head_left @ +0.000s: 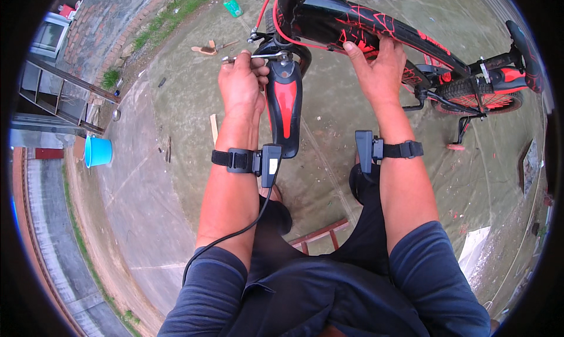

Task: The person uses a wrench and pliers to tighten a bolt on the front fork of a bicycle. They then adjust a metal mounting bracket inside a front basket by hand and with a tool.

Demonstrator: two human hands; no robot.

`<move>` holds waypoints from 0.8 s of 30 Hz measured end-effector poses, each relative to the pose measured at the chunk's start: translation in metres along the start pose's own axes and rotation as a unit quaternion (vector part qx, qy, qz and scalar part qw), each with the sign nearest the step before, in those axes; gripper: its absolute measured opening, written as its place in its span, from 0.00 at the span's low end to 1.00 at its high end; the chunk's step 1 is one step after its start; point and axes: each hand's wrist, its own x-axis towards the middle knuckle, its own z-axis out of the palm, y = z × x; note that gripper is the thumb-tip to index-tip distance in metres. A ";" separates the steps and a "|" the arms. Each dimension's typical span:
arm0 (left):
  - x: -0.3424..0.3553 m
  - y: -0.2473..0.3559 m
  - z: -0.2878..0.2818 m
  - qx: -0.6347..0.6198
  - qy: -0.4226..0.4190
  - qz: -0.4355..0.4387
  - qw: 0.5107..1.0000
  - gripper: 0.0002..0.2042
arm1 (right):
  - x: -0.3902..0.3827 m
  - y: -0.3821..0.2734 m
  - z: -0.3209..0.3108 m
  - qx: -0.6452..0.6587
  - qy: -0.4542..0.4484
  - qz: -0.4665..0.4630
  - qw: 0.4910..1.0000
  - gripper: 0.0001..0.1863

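Note:
A black and red bicycle [329, 22] stands in front of me, its rear wheel [508, 102] toward the right. My left hand [242, 81] pinches a silver wrench [267, 56]. The wrench's far end meets the bolt [284, 58] at the top of the black front mudguard [286, 105], which has a red stripe. My right hand [380, 66] grips the bicycle's frame tube, thumb on the near side and fingertips hidden behind it. A red cable [305, 44] runs along the frame close to the wrench.
On the concrete ground [329, 137] lie wood scraps [205, 48] and a green plastic bottle [231, 5]. A blue bucket [97, 151] stands at the left near a metal frame [59, 93]. Between my feet is a reddish-brown frame [317, 235]. A black cord hangs along my left forearm.

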 end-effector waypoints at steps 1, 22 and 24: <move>-0.002 0.001 0.002 0.014 0.004 0.016 1.000 0.09 | -0.001 0.000 0.000 -0.004 0.002 0.000 1.000 0.38; -0.019 0.023 -0.013 0.080 0.020 0.101 0.991 0.11 | -0.002 -0.010 -0.011 0.042 -0.025 0.004 0.999 0.35; -0.016 0.021 -0.037 0.121 0.048 0.116 0.985 0.12 | 0.001 -0.012 -0.014 0.095 -0.038 -0.005 0.995 0.35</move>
